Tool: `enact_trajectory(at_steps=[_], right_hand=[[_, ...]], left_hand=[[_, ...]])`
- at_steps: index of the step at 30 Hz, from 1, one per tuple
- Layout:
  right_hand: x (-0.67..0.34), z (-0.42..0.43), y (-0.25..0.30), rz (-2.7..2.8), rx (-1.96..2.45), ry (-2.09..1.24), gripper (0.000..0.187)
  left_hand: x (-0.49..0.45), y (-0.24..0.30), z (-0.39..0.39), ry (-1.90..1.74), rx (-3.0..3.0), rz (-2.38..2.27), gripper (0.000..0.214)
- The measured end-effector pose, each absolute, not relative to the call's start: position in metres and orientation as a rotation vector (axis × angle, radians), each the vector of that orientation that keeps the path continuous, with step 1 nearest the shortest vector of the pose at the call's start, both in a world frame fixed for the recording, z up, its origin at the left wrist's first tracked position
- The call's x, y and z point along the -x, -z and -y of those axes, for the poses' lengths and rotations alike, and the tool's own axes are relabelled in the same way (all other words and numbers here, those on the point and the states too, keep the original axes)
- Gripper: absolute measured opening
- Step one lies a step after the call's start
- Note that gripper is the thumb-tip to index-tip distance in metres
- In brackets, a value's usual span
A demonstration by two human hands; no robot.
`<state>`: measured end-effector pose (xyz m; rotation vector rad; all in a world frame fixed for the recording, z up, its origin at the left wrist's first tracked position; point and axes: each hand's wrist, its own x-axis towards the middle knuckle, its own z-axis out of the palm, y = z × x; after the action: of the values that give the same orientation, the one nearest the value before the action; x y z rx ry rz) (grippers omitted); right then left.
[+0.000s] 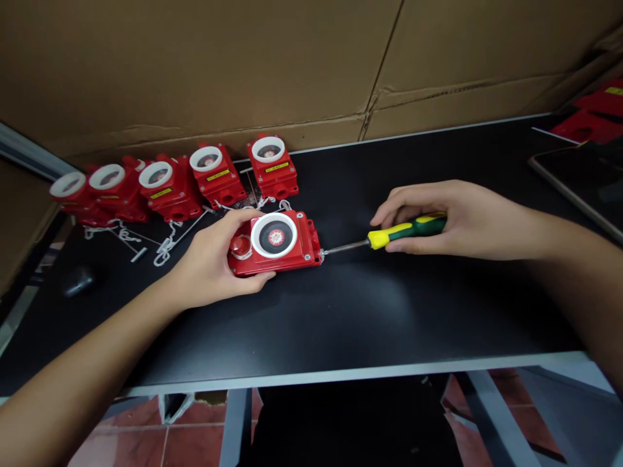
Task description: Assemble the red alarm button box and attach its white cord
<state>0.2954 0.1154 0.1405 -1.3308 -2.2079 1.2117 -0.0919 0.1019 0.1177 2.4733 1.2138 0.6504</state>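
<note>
A red alarm box (302, 241) with a white round ring and a small red dome lies on the black tabletop. My left hand (219, 259) grips its left end, fingers over the far side and thumb along the near side. In my right hand (438, 220) is a screwdriver (409, 229) with a green and yellow handle, held nearly level. Its metal shaft points left, and the tip meets a small silver screw (322, 254) at the box's right end. My palm covers the handle's rear end.
Several similar red boxes (219, 178) with white cords and metal rods stand along the back left. A dark computer mouse (78, 281) lies at the left. Cardboard (233, 65) walls the back. At the right are a dark flat device (584, 175) and more red parts (588, 123).
</note>
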Motion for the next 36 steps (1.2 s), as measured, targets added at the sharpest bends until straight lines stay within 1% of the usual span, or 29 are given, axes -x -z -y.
enact_trajectory(at_steps=[5,12,20,25,28,36], right_hand=[[-0.2966,-0.115,-0.1412,2.198,1.361,-1.223,0.063],[-0.2959,-0.1135,-0.1397,2.171,1.4,-1.369,0.075],[-0.2953,-0.1151,-0.1387,2.206,1.34,-1.446,0.068],[-0.2957,-0.1159,-0.1392,2.261,1.257,-1.199,0.057],[-0.2957,-0.1156,-0.1395,2.284,1.255,-1.193,0.052],[-0.2952,-0.1152,-0.1375,2.224,1.297,-1.207,0.061]], left_hand=[[0.0919,-0.1177,-0.1009,-0.666,-2.487,-1.198,0.071],[0.0935,-0.1174,-0.1004,-0.665,-2.493,-1.21,0.074],[0.0919,-0.1196,-0.0995,-0.66,-2.488,-1.242,0.074],[0.0909,-0.1198,-0.0993,-0.668,-2.492,-1.238,0.073],[0.0922,-0.1185,-0.0994,-0.674,-2.497,-1.243,0.074],[0.094,-0.1162,-0.0996,-0.732,-2.552,-1.159,0.072]])
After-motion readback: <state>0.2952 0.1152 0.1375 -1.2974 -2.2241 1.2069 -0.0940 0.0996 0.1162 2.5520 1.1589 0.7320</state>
